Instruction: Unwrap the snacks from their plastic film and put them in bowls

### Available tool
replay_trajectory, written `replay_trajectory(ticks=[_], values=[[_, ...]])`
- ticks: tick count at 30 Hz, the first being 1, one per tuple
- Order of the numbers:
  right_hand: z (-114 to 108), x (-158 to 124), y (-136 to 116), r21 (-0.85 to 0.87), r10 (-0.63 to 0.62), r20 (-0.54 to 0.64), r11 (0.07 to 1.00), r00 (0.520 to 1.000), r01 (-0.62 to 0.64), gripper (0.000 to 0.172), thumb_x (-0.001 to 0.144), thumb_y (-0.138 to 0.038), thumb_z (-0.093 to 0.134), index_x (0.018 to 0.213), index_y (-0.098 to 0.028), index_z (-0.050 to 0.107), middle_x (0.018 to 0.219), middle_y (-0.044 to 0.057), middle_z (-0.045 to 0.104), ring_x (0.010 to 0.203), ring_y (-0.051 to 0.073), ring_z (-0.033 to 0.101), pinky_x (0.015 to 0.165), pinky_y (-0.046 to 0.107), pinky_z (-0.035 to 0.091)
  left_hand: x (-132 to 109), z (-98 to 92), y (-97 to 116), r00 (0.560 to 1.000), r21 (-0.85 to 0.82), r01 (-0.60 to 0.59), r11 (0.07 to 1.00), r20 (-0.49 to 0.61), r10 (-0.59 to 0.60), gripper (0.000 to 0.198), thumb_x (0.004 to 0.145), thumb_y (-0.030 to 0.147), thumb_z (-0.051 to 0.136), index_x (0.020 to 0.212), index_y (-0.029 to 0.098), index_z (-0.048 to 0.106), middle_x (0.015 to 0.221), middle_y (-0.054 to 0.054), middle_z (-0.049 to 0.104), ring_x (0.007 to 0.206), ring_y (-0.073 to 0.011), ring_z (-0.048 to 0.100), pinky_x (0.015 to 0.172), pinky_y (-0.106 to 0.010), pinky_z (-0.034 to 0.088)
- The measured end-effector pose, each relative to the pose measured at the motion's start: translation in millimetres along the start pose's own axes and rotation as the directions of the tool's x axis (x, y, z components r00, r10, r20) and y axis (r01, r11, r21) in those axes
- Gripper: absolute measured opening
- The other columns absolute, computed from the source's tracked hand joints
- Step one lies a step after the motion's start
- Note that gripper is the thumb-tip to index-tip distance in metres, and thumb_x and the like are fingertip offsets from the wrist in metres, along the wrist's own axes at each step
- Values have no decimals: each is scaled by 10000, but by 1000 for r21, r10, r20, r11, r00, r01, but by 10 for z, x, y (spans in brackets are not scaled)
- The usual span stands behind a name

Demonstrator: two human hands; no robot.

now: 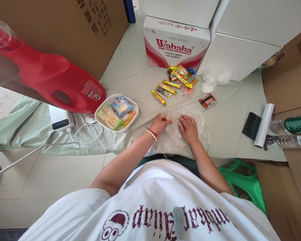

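Clear plastic film lies wrinkled on pale-green cloth, at six o'clock from wrapped snacks. The left hand appears to pinch it; the right hand rests on it, grip impossible to tell. Opening out the film seems under way; the next move likely calls for a light two-sided hold.

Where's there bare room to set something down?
Bare cloth shows right of the clear plastic sheet under your right hand, across to the black object; another patch lies between the white tray and the Wahaha box, left of the snack packets. It's crowded before that box, and left of the tray, with the red bottle and white device.
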State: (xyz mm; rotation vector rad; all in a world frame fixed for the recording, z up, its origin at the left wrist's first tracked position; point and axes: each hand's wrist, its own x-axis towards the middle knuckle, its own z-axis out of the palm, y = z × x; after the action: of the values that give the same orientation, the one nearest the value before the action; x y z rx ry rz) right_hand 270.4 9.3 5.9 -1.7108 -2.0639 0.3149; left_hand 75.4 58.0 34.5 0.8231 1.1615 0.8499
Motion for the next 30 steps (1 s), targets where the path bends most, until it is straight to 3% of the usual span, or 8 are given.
replay_trajectory(ticks=[3, 6, 9, 14, 18, 24, 27, 30], values=[[17, -5, 13, -2, -12, -28, 1000, 1000, 12, 411, 1063, -364, 453, 1360, -188, 675, 1460, 100, 632, 1368, 290, 506, 1229, 522, 314, -41, 0, 6, 997, -18, -45, 999, 59, 46, 487, 525, 308, 930, 651, 193, 475, 744, 35, 596, 781, -119, 598, 729, -241, 454], [42, -5, 40, 4, -12, -38, 1000, 999, 12, 398, 1061, -374, 464, 1347, -205, 683, 1450, 97, 639, 1360, 297, 512, 1213, 538, 331, -65, -41, -5, 995, 27, 33, 999, 90, -35, 481, 569, 301, 905, 701, 203, 453, 742, 37, 607, 709, -113, 610, 667, -243, 463], [59, -1, 62, 6, -20, -32, 1000, 999, 20, 386, 1056, -371, 478, 1342, -214, 685, 1450, 97, 640, 1357, 295, 517, 1212, 541, 330, -63, -107, -26, 994, 72, 71, 995, 74, -77, 479, 594, 278, 901, 708, 209, 441, 654, 77, 540, 596, -80, 543, 606, -227, 456], [64, 0, 74, -5, -27, -39, 1000, 999, 26, 379, 1056, -367, 485, 1346, -220, 681, 1445, 90, 643, 1354, 293, 518, 1213, 527, 328, -32, -252, -21, 988, 123, 129, 984, 67, -138, 447, 589, 264, 925, 698, 201, 496, 566, 91, 492, 473, -55, 413, 473, -211, 330], [68, -9, 78, -14, -37, -49, 999, 998, 37, 384, 1056, -370, 488, 1349, -209, 677, 1445, 94, 642, 1353, 292, 516, 1201, 518, 342, -37, -335, 34, 981, 102, 171, 980, 75, -179, 444, 628, 339, 922, 708, 195, 510, 567, 79, 502, 494, -65, 463, 511, -216, 403], [84, -11, 73, -25, -39, -64, 999, 997, 37, 370, 1055, -363, 494, 1325, -206, 691, 1426, 98, 655, 1336, 292, 529, 1186, 507, 360, -71, -187, 27, 995, 43, 101, 994, 12, -101, 356, 760, 324, 829, 819, 196, 502, 832, 27, 645, 799, -117, 692, 734, -237, 556], [101, -15, 65, -35, -33, -71, 999, 997, 31, 363, 1051, -343, 497, 1322, -201, 692, 1426, 106, 655, 1345, 293, 526, 1193, 519, 350, -54, -78, -44, 995, 127, 70, 989, -73, -61, 248, 887, 326, 692, 867, 218, 470, 823, 35, 634, 699, -123, 698, 678, -262, 563], [114, -22, 58, -47, -23, -62, 999, 998, 20, 377, 1049, -334, 495, 1345, -190, 680, 1448, 117, 638, 1367, 296, 514, 1208, 532, 332, -18, -80, -90, 990, 241, 60, 969, -137, -27, 231, 898, 307, 671, 840, 227, 463, 675, 75, 551, 491, -90, 562, 541, -225, 461]])
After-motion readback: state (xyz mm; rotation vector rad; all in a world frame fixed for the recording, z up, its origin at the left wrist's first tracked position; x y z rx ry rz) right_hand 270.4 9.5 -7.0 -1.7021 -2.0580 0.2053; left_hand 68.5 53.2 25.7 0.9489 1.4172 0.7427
